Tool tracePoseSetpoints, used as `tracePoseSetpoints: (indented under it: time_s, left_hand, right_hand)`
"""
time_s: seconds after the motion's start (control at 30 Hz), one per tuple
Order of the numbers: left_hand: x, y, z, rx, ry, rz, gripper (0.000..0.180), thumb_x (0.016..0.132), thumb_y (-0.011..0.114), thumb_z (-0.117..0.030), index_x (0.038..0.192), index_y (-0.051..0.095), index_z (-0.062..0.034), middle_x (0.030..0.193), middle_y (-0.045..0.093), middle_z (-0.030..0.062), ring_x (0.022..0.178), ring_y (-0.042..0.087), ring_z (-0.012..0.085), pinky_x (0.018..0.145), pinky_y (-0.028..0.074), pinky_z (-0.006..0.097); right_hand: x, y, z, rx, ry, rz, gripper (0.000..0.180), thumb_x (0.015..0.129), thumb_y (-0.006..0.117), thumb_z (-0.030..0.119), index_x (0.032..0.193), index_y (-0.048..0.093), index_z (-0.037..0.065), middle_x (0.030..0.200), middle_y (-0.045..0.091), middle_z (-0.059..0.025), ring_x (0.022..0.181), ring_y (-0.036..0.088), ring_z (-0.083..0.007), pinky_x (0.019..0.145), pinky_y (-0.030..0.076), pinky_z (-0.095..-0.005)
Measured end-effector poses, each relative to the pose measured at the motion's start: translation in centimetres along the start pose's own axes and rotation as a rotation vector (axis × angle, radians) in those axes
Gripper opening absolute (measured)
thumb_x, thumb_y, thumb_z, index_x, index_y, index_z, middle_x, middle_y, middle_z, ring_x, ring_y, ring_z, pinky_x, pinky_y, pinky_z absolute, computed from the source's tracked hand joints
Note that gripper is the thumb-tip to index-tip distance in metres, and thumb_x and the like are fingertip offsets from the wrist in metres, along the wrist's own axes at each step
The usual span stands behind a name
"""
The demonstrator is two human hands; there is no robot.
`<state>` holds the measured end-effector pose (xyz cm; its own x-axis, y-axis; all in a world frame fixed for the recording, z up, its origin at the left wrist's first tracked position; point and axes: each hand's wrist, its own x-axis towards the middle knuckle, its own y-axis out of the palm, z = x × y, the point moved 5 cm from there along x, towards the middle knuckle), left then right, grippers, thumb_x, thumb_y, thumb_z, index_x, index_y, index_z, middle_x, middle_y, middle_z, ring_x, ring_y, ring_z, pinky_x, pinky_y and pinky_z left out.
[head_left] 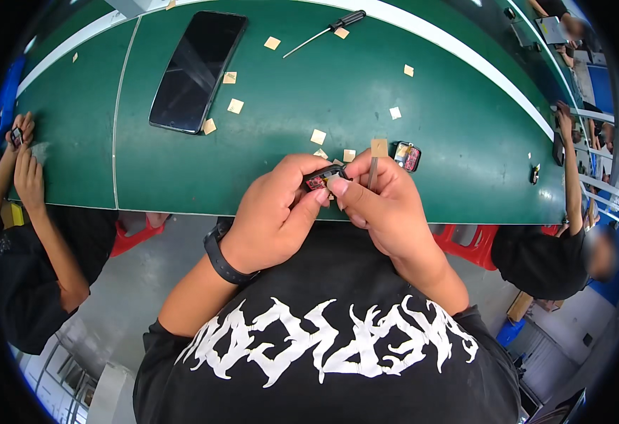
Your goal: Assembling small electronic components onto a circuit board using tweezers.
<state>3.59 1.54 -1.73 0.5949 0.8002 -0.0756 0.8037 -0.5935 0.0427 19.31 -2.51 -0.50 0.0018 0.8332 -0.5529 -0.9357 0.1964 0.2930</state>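
Just above the table's near edge, my left hand (272,206) is closed around a small black casing (314,180) with a red-patterned part showing inside. My right hand (387,201) is closed too, its thumb and forefinger pinching at the right end of that casing. Out of the right fist, between the fingers, sticks a thin grey metal tool (374,174) that looks like tweezers. At its upper end a tan square (379,147) shows; whether they touch, I cannot tell. My fingertips hide part of the casing. Right of my right hand lies a similar open black casing (407,156).
Several small tan squares (318,136) lie scattered over the green table (182,169). A large black phone-like device (198,71) lies at the far left, a screwdriver (330,31) at the back. Co-workers' hands (29,177) are at the left; another person's arm (571,166) reaches in on the right.
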Motion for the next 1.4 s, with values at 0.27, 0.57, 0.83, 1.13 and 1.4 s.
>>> tracePoseSetpoints:
  time_s: [0.27, 0.57, 0.83, 1.13, 1.4]
  left_hand:
    - [0.1, 0.2, -0.7, 0.141, 0.172, -0.039, 0.029, 0.098, 0.06, -0.001, 0.126, 0.056, 0.0005, 0.092, 0.066, 0.01, 0.073, 0.062, 0.0156, 0.068, 0.051, 0.03]
    - [-0.7, -0.8, -2.6, -0.144, 0.088, 0.176, 0.053, 0.097, 0.048, -0.002, 0.15, 0.047, 0.0015, 0.1, 0.067, 0.0089, 0.076, 0.062, 0.0146, 0.071, 0.053, 0.03]
    - [-1.8, -1.4, -5.0, 0.102, 0.257, 0.152, 0.059, 0.087, 0.056, -0.002, 0.145, 0.05, 0.0061, 0.103, 0.069, 0.014, 0.077, 0.065, 0.0177, 0.074, 0.054, 0.03]
    - [-2.8, -2.9, -4.6, -0.106, -0.069, 0.142, 0.045, 0.096, 0.051, -0.01, 0.138, 0.056, 0.0063, 0.104, 0.07, 0.0129, 0.07, 0.064, 0.0118, 0.064, 0.05, 0.024]
    - [-2.8, -3.9, -5.5, -0.143, -0.097, 0.157, 0.053, 0.102, 0.046, -0.031, 0.133, 0.06, 0.009, 0.094, 0.071, 0.0109, 0.061, 0.062, 0.0085, 0.054, 0.046, 0.021]
  right_hand:
    - [-0.3, -0.1, 0.1, -0.022, 0.001, 0.023, 0.014, 0.097, 0.07, 0.006, 0.104, 0.058, 0.003, 0.079, 0.063, -0.0001, 0.06, 0.049, -0.0025, 0.051, 0.036, -0.0196]
    - [-1.3, 0.7, 0.6, 0.06, 0.009, 0.122, 0.013, 0.099, 0.069, 0.009, 0.102, 0.058, 0.002, 0.081, 0.068, -0.0055, 0.059, 0.052, -0.0051, 0.051, 0.038, -0.0213]
    - [-3.2, 2.2, 2.0, -0.008, -0.036, 0.21, 0.014, 0.098, 0.071, 0.008, 0.101, 0.058, 0.003, 0.084, 0.069, -0.0053, 0.067, 0.058, -0.0033, 0.053, 0.039, -0.0205]
    - [-3.5, 1.8, 3.4, -0.517, -0.381, 0.058, 0.017, 0.095, 0.074, 0.012, 0.093, 0.06, 0.002, 0.076, 0.059, 0.0004, 0.064, 0.049, -0.005, 0.056, 0.038, -0.0256]
    - [-5.0, 1.7, 6.3, -1.064, -0.776, 0.084, 0.055, 0.07, 0.092, 0.044, 0.066, 0.052, 0.007, 0.062, 0.048, -0.0048, 0.054, 0.05, -0.021, 0.048, 0.036, -0.0321]
